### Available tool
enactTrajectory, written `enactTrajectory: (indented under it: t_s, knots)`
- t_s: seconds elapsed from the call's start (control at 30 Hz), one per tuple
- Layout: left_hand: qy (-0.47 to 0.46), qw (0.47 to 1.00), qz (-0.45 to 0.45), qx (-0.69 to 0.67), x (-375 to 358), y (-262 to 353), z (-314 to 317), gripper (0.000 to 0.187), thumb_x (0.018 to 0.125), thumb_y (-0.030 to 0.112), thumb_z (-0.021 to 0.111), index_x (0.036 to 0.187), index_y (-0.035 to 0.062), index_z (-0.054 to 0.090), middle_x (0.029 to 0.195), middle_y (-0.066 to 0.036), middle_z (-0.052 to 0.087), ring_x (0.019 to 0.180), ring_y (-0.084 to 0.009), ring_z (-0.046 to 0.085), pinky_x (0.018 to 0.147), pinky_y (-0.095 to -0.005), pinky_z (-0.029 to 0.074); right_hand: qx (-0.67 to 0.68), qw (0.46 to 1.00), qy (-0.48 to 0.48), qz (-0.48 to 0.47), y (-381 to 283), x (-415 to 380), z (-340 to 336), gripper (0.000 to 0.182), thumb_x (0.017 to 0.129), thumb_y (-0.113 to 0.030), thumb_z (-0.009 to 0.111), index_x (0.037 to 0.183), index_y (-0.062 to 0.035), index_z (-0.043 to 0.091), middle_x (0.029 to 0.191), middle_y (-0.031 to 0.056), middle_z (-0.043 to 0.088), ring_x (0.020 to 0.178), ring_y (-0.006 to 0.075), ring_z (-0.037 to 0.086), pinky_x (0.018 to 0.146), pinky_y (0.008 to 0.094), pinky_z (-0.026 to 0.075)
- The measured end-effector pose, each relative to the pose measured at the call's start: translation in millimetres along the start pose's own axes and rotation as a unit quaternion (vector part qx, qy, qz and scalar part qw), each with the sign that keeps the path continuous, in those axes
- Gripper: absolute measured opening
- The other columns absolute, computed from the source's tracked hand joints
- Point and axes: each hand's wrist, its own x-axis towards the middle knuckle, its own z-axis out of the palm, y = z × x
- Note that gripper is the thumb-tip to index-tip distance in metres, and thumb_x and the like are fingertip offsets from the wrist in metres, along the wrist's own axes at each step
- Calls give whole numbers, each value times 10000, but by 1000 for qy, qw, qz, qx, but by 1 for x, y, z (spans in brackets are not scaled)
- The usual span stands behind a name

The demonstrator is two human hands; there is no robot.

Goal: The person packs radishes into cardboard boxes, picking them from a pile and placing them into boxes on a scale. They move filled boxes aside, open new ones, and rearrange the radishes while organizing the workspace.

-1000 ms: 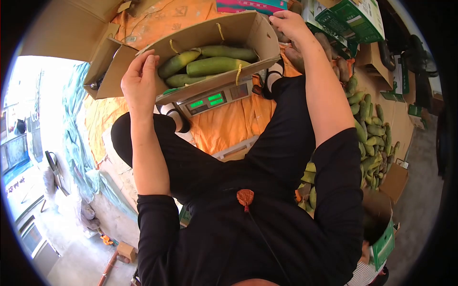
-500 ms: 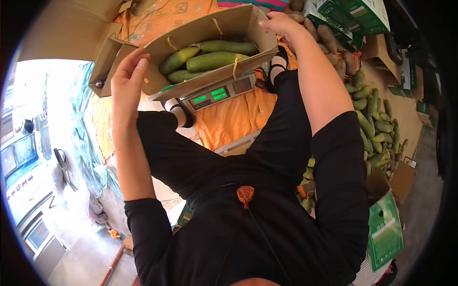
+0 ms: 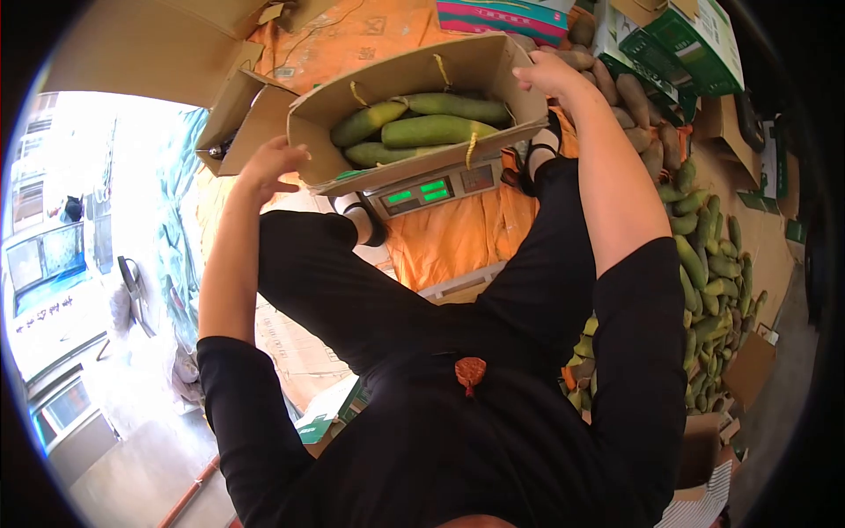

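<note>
An open cardboard box (image 3: 519,88) with yellow rope handles sits on a digital scale (image 3: 429,192) with lit green digits. Inside it lie several long green vegetables (image 3: 438,132) that look like radishes. My left hand (image 3: 271,169) is beside the box's left end, fingers apart, holding nothing. At the right end, my right hand (image 3: 556,77) has its fingers bent over the box's top rim; part of this grip is hidden by the hand itself.
A heap of similar green vegetables (image 3: 713,273) spreads along the right. Brownish tubers (image 3: 634,99) lie beyond it, near green-and-white cartons (image 3: 678,44). Another cardboard box (image 3: 242,123) stands at the left. Orange sheeting (image 3: 449,238) covers the floor between my legs.
My left hand has dropped lower along the box's left end, its fingers now pointing toward the box. My right hand stays at the right rim. The whole view has shifted slightly.
</note>
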Motion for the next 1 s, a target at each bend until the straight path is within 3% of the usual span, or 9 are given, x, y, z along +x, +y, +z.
enactTrajectory:
  t_s: [0.17, 0.23, 0.37, 0.43, 0.53, 0.63, 0.7, 0.87, 1.0]
  knots:
    - [-12, 998, -13, -57, 13, -1, 9, 405, 825, 123, 581, 1213, 77, 475, 1131, -102, 559, 1091, -289, 515, 906, -559, 406, 18, 1000, 4, 25, 1, 5, 1, 258, 876, -239, 558, 1068, -72, 513, 832, 48, 571, 779, 165, 527, 716, 330, 435]
    - [-22, 999, -3, -47, 15, 0, 13, 305, 835, 105, 557, 1134, 87, 498, 1018, -72, 577, 998, -232, 536, 870, -542, 417, -4, 999, -30, 40, -4, 6, -1, 657, 867, -235, 578, 1378, 35, 266, 1053, 167, 609, 944, 215, 589, 813, 373, 451]
    - [25, 999, 10, -43, 27, -8, 6, 187, 840, 97, 537, 1026, 89, 521, 870, -40, 574, 820, -175, 547, 755, -436, 460, 12, 998, 0, 60, -17, -4, 1, 581, 846, -206, 606, 1313, 29, 350, 978, 130, 578, 849, 186, 556, 746, 373, 455]
    - [66, 996, 41, -50, 29, -11, 9, 82, 845, 99, 524, 918, 72, 550, 752, -20, 558, 662, -138, 510, 617, -320, 428, 19, 999, 7, 28, -5, 8, 2, 538, 842, -207, 612, 1271, 28, 388, 959, 126, 576, 833, 180, 557, 728, 363, 455]
    - [112, 989, 84, -47, 36, -14, 5, 65, 841, 97, 527, 827, 47, 566, 681, -25, 544, 593, -133, 489, 547, -278, 385, 55, 998, 9, -17, -13, 4, -2, 439, 830, -204, 626, 1175, 20, 472, 904, 100, 574, 778, 164, 558, 684, 333, 453]
    - [154, 979, 101, -83, 37, -11, -8, 77, 832, 103, 540, 768, 65, 564, 662, -10, 533, 596, -118, 482, 552, -278, 381, 68, 997, -7, -37, -27, -4, -6, 426, 834, -205, 627, 1176, 7, 488, 864, 77, 583, 760, 155, 560, 678, 317, 454]
    - [176, 969, 126, -116, 30, -10, -16, 89, 828, 110, 551, 742, 95, 563, 654, 7, 527, 581, -109, 480, 547, -267, 372, 150, 984, 62, -75, -35, -6, -2, 407, 863, -221, 603, 1206, -32, 497, 769, 13, 559, 719, 102, 525, 636, 254, 420]
    - [174, 961, 107, -185, 1, -11, -57, 62, 833, 115, 558, 775, 93, 567, 668, 14, 532, 604, -111, 488, 557, -273, 366, 192, 980, 26, -53, -93, -41, 7, 447, 872, -267, 597, 1238, -45, 472, 820, 2, 584, 778, 94, 547, 673, 237, 427]
    - [223, 936, 171, -210, -6, -38, -107, 18, 777, 83, 592, 778, 65, 594, 657, 2, 540, 565, -95, 487, 510, -252, 357, 185, 979, -8, -84, -143, -55, 27, 462, 877, -276, 593, 1256, -50, 457, 884, 11, 605, 838, 88, 567, 703, 253, 447]
